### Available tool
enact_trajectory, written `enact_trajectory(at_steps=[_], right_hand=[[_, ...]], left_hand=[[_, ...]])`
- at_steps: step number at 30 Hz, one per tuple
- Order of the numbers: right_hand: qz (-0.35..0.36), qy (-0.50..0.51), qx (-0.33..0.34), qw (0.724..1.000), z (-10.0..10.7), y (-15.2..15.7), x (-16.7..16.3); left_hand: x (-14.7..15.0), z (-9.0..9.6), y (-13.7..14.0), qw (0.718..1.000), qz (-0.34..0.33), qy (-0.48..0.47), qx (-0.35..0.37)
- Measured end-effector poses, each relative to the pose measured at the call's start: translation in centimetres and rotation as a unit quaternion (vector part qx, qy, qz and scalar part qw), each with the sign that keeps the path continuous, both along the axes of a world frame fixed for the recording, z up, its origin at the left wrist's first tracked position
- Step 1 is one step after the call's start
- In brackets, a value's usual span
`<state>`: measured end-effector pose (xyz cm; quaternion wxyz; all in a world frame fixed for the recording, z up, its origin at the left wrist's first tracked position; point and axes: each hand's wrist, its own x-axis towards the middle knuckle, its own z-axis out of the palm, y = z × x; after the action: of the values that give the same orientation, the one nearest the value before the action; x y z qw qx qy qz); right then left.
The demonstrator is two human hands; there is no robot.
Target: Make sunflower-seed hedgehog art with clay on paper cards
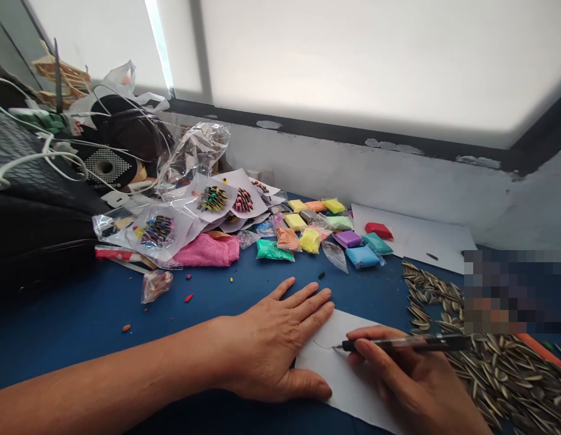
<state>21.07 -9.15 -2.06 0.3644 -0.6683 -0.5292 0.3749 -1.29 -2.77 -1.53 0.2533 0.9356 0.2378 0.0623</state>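
Under my hands lies a sheet of white paper [341, 377] on the blue tabletop. My left hand [280, 344] is spread flat over its left edge, fingers apart and thumb stretched out, pressing on the sheet. In my right hand [407, 368] a black pen [407, 343] is pinched between thumb and fingers, its tip touching the paper. A short curved line runs from the pen tip toward my left hand. Close to the right hand is a big spread of striped sunflower seeds [493, 374].
Coloured clay packets [310, 240] lie beyond my hands. Seed-decorated paper pieces [212, 199] and a pink cloth [210, 251] are at back left, beside a black bag [40, 229] and cables. Another white sheet [416, 232] lies by the wall. A blurred patch covers something at right.
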Motion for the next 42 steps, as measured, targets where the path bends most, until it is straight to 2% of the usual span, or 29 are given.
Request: enact_trajectory(at_steps=[20,28,42], right_hand=[[-0.027,-0.03,0.045,0.998,0.73,0.18,-0.27],[-0.011,-0.049,0.111,0.993,-0.11,0.09,0.3],[-0.038,-0.032,0.066,0.997,0.2,0.42,0.08]], left_hand=[[0.25,0.3,0.11,0.999,0.01,0.018,-0.036],[0.16,0.62,0.02,0.998,0.014,0.032,-0.043],[0.25,0.66,0.06,0.999,0.013,0.033,-0.039]])
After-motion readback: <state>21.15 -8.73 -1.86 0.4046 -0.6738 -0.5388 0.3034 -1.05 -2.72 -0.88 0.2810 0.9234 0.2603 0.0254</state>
